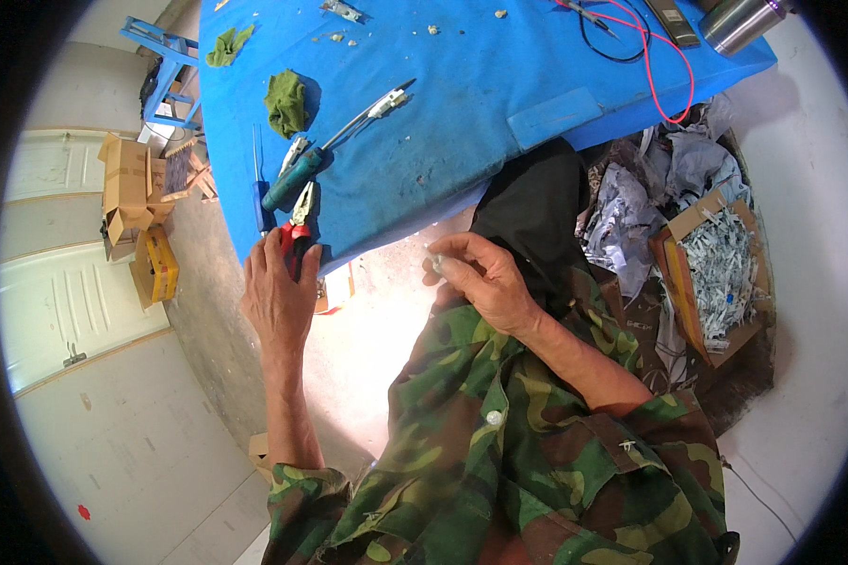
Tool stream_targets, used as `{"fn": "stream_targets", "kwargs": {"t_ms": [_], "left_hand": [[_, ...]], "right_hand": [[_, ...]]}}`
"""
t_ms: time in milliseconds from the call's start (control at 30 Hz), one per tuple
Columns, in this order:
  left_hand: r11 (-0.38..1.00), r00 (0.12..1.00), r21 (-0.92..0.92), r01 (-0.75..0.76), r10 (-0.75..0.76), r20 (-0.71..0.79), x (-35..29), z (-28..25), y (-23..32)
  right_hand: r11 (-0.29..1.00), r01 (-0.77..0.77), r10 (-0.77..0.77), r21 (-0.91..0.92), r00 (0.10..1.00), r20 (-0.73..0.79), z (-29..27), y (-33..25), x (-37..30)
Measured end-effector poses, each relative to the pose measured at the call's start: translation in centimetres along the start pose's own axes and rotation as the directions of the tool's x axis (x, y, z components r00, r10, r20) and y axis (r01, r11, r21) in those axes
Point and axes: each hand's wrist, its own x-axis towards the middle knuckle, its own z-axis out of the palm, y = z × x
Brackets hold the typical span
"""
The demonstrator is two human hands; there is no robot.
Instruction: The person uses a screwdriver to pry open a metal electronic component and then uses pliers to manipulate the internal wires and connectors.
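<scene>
At the near left edge of the blue-covered table [424, 141], my left hand [281, 282] has its fingers closed around the red and black handles of a pair of pliers [302, 205], jaws pointing away from me. Just beyond lie a screwdriver with a green handle [292, 184] and long shaft, and a thin screwdriver with a blue handle [262, 207]. Small whitish parts [386, 104] rest beside them. Over my lap, off the table, my right hand [490, 282] is closed in a pinch on a small whitish piece [437, 264], too small to name.
Green cloths [286, 102] lie beyond the tools. At the far right are a red cable [648, 56] and a metal cup [740, 24]. Right of my leg stands a carton [716, 273] of white scraps among grey plastic bags [622, 221]. Cardboard boxes [127, 188] sit on the left floor.
</scene>
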Motion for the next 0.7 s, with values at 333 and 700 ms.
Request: {"fn": "stream_targets", "kwargs": {"t_ms": [333, 700], "left_hand": [[0.58, 0.953, -0.789, 0.202, 0.068, 0.294, -1.9, -1.8, 9.3], [0.573, 0.958, -0.795, 0.2, 0.058, 0.283, -2.4, -1.3, 10.2]], "right_hand": [[0.994, 0.035, -0.037, -0.104, 0.999, -0.022, 0.5, -0.4, -0.1], [0.972, 0.101, -0.103, -0.212, 0.995, 0.001, 0.9, -0.1, -0.3]]}}
